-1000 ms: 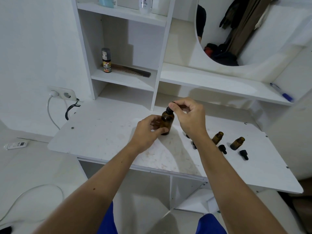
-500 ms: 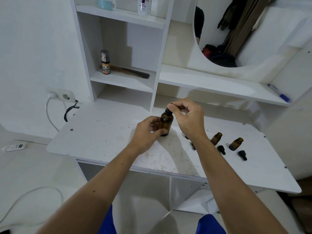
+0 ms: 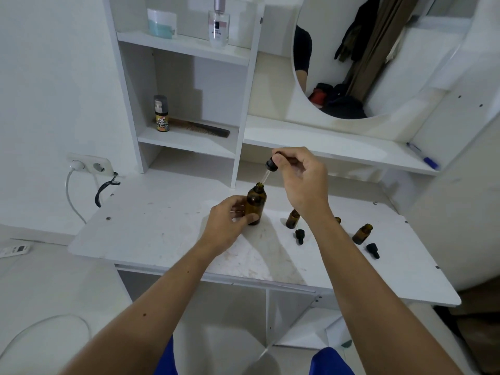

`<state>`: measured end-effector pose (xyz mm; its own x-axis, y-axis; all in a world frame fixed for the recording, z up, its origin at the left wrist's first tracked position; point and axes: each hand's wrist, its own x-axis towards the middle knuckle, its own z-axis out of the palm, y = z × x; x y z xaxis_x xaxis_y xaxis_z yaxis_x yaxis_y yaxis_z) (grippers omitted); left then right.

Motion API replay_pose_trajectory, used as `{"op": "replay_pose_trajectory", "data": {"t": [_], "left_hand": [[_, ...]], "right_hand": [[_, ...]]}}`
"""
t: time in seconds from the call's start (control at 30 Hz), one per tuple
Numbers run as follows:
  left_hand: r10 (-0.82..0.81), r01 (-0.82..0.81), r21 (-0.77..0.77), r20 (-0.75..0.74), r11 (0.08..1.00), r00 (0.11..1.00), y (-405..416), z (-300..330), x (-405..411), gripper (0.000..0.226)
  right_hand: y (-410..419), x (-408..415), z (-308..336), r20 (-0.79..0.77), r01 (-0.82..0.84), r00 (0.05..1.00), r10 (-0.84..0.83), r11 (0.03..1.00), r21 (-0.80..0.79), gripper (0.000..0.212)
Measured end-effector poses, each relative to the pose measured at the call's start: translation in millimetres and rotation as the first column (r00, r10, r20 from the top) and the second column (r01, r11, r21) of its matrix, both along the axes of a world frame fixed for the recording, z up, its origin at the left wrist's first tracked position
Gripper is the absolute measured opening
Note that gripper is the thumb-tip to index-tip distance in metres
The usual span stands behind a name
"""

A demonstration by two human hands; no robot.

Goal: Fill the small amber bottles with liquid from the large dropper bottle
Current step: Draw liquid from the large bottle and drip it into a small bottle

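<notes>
The large amber dropper bottle (image 3: pixel 255 204) stands upright on the white desk (image 3: pixel 162 226), and my left hand (image 3: pixel 230 220) grips its body. My right hand (image 3: pixel 300 180) pinches the black dropper cap (image 3: pixel 272 163) above the bottle, with the glass pipette tip (image 3: pixel 264 180) still at the open neck. Three small amber bottles stand open to the right: one (image 3: pixel 292 219) beside my right wrist, one (image 3: pixel 337 220) mostly hidden behind it, one (image 3: pixel 362 234) farther right. Two small black caps (image 3: pixel 299 236) (image 3: pixel 372 250) lie near them.
Shelves behind the desk hold a spray can (image 3: pixel 161 113), a comb (image 3: pixel 201 128), a jar (image 3: pixel 161 23) and a clear bottle (image 3: pixel 218 23). A round mirror (image 3: pixel 378 55) hangs at the right. A wall socket with a cable (image 3: pixel 89 165) is at the left. A blue pen (image 3: pixel 423 155) lies on the right shelf.
My right hand has lifted the dropper cap up off the large bottle, drawing the pipette nearly out of the neck. My left hand keeps its hold on the bottle.
</notes>
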<state>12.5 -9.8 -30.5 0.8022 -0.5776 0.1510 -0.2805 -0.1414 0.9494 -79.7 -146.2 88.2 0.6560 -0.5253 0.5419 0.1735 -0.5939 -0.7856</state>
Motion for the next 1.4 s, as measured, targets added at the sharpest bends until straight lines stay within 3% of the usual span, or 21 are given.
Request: {"op": "replay_pose_trajectory", "data": {"t": [0.23,0.37,0.47,0.6,0.8,1.07,1.4], "left_hand": [[0.086,-0.086,-0.034,-0.017,0.996,0.996,7.8,5.1,-15.4,0.062],[0.208,-0.209,-0.085,-0.012,0.974,0.978,14.0,3.8,-49.8,0.043],[0.100,-0.101,-0.075,-0.014,0.992,0.995,5.3,4.7,-72.1,0.034],[-0.060,0.059,-0.076,-0.017,0.995,0.998,-25.5,5.4,-81.9,0.051],[-0.073,0.073,-0.007,0.023,0.997,0.997,-68.6,5.1,-69.3,0.064],[-0.031,0.025,0.057,0.111,0.998,0.993,-89.4,-4.9,-58.0,0.031],[-0.036,0.026,0.074,0.132,0.997,0.991,-89.4,-7.3,-55.3,0.029]], "right_hand": [[-11.2,-25.6,23.9,0.142,0.081,0.986,-0.088,0.995,0.050,0.013],[-22.5,-49.6,18.2,0.123,0.130,0.983,-0.135,0.990,0.045,0.011],[-31.9,-68.0,6.2,0.088,0.172,0.980,-0.177,0.983,0.057,0.012],[-41.6,-81.6,-9.2,0.022,0.227,0.973,-0.229,0.972,0.065,0.012],[-45.1,-83.8,-19.4,0.026,0.218,0.975,-0.220,0.975,0.049,0.008],[-51.9,-75.2,-36.2,-0.021,0.187,0.982,-0.187,0.982,-0.024,0.008],[-50.5,-64.7,-44.2,-0.083,0.219,0.972,-0.221,0.975,-0.030,0.008]]}}
